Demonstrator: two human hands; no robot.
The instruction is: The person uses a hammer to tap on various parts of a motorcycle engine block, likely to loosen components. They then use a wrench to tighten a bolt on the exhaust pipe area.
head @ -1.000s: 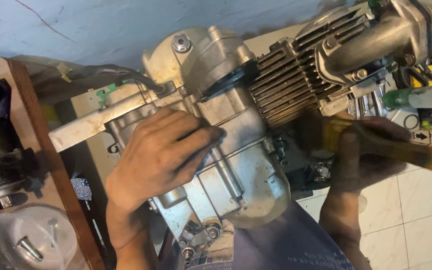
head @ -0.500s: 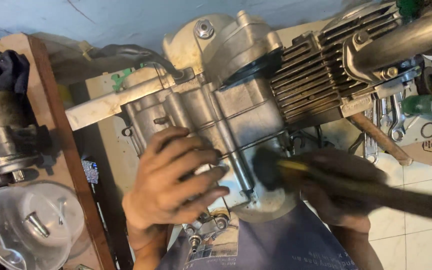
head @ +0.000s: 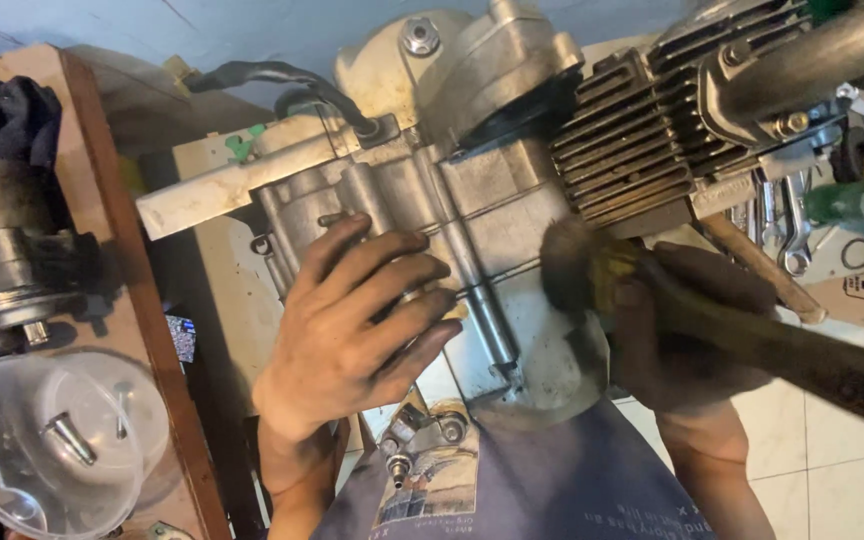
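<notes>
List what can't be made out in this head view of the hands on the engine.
- Mallet: motion-blurred; its handle runs off the right edge.
- Right hand: fingers blurred and partly behind the mallet, so the grip is unclear.
- Engine: casing under the left hand is hidden by the palm.
- Spanners: partly hidden by the exhaust pipe.

At the top there is a pale blue wall (head: 152,30). The floor (head: 832,440) at the lower right has white square tiles with grey joints. A brown wooden shelf (head: 127,260) stands at the left edge, with its board running downward.
</notes>
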